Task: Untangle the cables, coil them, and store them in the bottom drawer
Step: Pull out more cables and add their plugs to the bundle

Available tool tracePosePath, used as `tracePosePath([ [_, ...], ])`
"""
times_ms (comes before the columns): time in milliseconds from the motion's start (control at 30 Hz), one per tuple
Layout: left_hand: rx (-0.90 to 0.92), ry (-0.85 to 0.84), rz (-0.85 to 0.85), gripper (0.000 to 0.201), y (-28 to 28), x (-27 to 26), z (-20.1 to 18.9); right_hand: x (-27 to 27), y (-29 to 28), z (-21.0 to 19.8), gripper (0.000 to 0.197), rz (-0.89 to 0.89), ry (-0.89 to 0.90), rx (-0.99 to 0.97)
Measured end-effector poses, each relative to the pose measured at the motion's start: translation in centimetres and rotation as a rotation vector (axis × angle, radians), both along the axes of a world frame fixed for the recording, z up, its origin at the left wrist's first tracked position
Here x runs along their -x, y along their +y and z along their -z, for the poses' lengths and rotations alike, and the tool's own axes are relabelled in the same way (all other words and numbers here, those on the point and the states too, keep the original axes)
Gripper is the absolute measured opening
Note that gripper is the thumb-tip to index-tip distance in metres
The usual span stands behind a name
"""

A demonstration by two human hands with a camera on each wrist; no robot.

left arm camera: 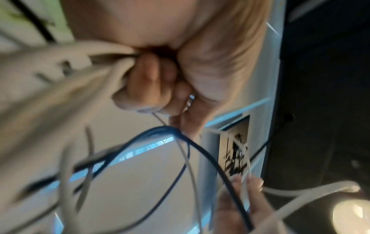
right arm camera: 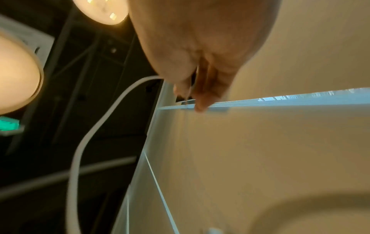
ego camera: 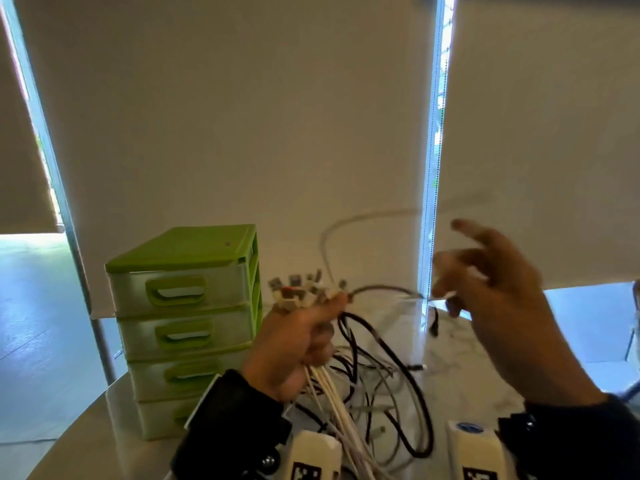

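My left hand (ego camera: 301,337) (left arm camera: 144,88) grips a bundle of white cables (ego camera: 329,393); their connector ends (ego camera: 298,289) stick up out of the fist. A tangle of black and white cables (ego camera: 388,386) hangs from it onto the table. My right hand (ego camera: 450,294) (right arm camera: 192,93) is raised to the right, blurred, pinching the end of one white cable (ego camera: 360,218) (right arm camera: 96,126) that arcs up and back to the bundle. The green drawer unit (ego camera: 187,323) stands left of my left hand. Its bottom drawer (ego camera: 162,417) is closed and partly hidden by my sleeve.
The marble-look table (ego camera: 467,375) carries the cables and the drawer unit; its rounded edge runs at the lower left. Roller blinds (ego camera: 242,133) hang close behind the table. Wrist-camera mounts (ego camera: 311,455) show at the bottom.
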State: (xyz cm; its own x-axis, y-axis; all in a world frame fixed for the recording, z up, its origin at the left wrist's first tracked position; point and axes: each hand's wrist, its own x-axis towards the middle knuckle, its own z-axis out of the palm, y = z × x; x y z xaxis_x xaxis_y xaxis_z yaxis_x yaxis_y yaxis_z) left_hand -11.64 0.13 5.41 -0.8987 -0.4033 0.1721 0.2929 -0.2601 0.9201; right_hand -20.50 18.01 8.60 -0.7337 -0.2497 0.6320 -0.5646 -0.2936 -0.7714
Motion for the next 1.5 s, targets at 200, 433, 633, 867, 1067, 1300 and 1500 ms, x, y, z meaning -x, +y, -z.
tracePosePath([
  [200,-0.332,0.201,0.133,0.029,-2.5,-0.2,-0.5,-0.2,-1.4,1.8,0.011,-0.088,0.093,-0.718],
  [433,-0.339,0.158,0.126,0.022,-1.5,0.1,-0.5,-0.7,-3.9,4.0,0.027,-0.36,0.049,-0.874],
  [633,-0.185,0.03,0.082,0.016,-1.9,0.2,0.2,2.6,-3.4,4.5,0.015,0.081,0.013,-0.543],
  [867,-0.139,-0.058,0.016,0.013,-1.5,0.4,0.3,3.4,-1.4,3.3,0.066,0.289,-0.005,-0.594],
  [1067,-0.148,-0.02,0.039,0.013,-1.7,0.3,0.1,0.6,-0.9,1.7,0.03,0.452,0.21,-0.751],
  [1300,-0.143,-0.012,0.09,0.012,-1.0,0.1,0.0,-0.6,-3.7,3.6,0.036,0.268,0.114,-0.953],
  [1500,-0.089,-0.044,0.052,0.013,-0.6,0.1,-0.1,1.2,-3.0,3.6,0.017,0.314,0.149,-0.92],
])
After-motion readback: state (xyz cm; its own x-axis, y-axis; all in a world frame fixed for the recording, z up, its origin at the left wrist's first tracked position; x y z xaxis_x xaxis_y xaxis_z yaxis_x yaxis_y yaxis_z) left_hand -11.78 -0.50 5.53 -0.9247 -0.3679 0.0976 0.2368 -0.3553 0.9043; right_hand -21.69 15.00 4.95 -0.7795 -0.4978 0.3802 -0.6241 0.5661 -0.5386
